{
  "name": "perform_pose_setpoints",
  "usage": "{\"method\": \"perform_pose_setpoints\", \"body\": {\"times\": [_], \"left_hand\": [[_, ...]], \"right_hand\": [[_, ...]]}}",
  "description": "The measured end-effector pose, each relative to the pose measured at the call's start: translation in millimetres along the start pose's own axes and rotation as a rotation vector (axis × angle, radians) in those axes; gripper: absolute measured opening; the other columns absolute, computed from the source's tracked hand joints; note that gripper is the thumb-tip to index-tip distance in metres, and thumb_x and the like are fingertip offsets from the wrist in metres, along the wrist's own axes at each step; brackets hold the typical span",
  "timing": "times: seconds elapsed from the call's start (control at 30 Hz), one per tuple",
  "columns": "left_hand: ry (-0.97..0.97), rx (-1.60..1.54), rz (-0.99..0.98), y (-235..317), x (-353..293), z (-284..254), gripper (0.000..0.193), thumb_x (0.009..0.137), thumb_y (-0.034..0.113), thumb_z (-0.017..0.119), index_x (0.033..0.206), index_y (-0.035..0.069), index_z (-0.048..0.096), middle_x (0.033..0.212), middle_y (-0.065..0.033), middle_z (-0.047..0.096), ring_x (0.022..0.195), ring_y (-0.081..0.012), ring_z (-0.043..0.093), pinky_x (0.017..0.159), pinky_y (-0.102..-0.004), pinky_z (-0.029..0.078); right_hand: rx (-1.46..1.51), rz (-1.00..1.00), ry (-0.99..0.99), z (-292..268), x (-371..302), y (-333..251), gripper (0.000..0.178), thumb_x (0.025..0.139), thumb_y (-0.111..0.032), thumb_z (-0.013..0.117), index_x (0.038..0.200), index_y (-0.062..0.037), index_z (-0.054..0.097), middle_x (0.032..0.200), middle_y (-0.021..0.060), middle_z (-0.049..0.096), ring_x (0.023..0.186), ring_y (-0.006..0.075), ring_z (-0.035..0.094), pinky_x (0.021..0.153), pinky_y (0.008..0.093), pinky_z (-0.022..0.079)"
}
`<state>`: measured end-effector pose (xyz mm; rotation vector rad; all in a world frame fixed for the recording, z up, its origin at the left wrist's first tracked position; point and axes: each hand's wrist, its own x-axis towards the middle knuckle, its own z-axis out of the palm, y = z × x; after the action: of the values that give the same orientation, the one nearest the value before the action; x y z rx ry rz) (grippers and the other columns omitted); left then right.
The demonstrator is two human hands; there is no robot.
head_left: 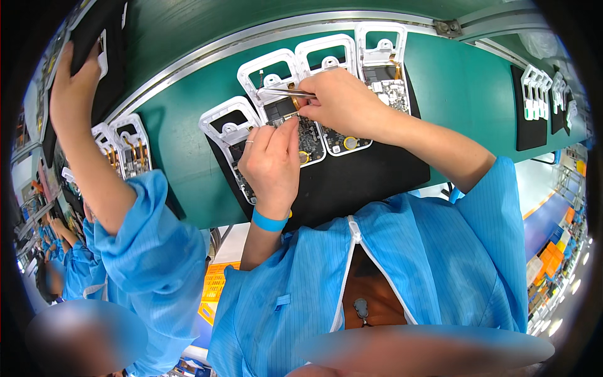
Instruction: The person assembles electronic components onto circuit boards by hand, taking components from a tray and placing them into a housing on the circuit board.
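My right hand [344,102] is closed on metal tweezers [284,92], whose tips point left over a white plastic housing [268,58] with an open frame at its top. My left hand [269,164] pinches thumb and forefinger together at the circuit board [311,134] in that housing; anything between the fingertips is too small to make out. Beside the left fingers lies a round yellow-wrapped coin cell [304,157]. A blue band [269,222] circles my left wrist. Similar housings with boards stand on both sides, including a left one [217,113] partly covered by my left hand.
A black mat [364,182] lies under the housings on the green bench [461,88]. A metal rail [207,55] runs along the far side. At left, a co-worker's raised hand [74,91] is near more housings [133,143]. Several white housings [534,94] stand at far right.
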<state>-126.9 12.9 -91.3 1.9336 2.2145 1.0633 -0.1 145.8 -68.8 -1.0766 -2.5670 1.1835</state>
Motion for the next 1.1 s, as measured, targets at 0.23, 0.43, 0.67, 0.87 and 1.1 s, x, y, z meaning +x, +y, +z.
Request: {"method": "perform_pose_setpoints", "body": {"times": [0.23,0.43,0.67,0.87,1.1], "left_hand": [[0.012,-0.006,0.012,1,1,1,0.02,0.074,0.0,0.08,0.092,0.007,0.076,0.071,-0.0067,0.056,0.067,-0.0243,0.059,0.058,-0.0372,0.048],[0.007,-0.002,0.006,0,0,5,0.018,0.075,0.001,0.08,0.092,0.007,0.076,0.071,-0.0067,0.056,0.067,-0.0241,0.059,0.059,-0.0372,0.049],[0.0,-0.03,-0.003,-1,-1,1,0.017,0.077,0.002,0.08,0.093,0.007,0.076,0.071,-0.0066,0.056,0.067,-0.0245,0.06,0.059,-0.0374,0.049],[-0.072,0.001,0.003,2,-6,-13,0.027,0.075,-0.001,0.078,0.101,0.007,0.077,0.071,-0.008,0.056,0.066,-0.0249,0.06,0.06,-0.0377,0.05],[-0.058,-0.079,-0.127,3,-16,-38,0.026,0.08,-0.006,0.075,0.104,0.004,0.078,0.068,-0.0073,0.053,0.061,-0.0228,0.053,0.057,-0.0372,0.044]], "right_hand": [[-0.097,0.013,0.016,5,1,-1,0.013,0.083,-0.014,0.07,0.091,-0.0042,0.069,0.082,0.0159,0.071,0.08,0.0364,0.069,0.074,0.0442,0.055],[-0.071,0.046,-0.026,2,1,4,0.014,0.083,-0.015,0.07,0.092,-0.0038,0.069,0.083,0.0162,0.071,0.082,0.0366,0.069,0.074,0.0447,0.055],[0.016,-0.058,0.116,-9,-19,0,0.016,0.083,-0.017,0.068,0.094,-0.0048,0.07,0.086,0.0155,0.072,0.081,0.0369,0.07,0.071,0.0477,0.055],[-0.234,-0.29,0.121,-3,-51,-2,0.029,0.083,-0.019,0.071,0.111,-0.0118,0.073,0.082,0.0079,0.07,0.071,0.0287,0.07,0.062,0.0414,0.055],[-0.374,-0.338,0.123,2,-57,2,0.052,0.075,-0.015,0.077,0.127,-0.0147,0.068,0.076,0.0035,0.061,0.064,0.024,0.065,0.054,0.0379,0.052]]}}
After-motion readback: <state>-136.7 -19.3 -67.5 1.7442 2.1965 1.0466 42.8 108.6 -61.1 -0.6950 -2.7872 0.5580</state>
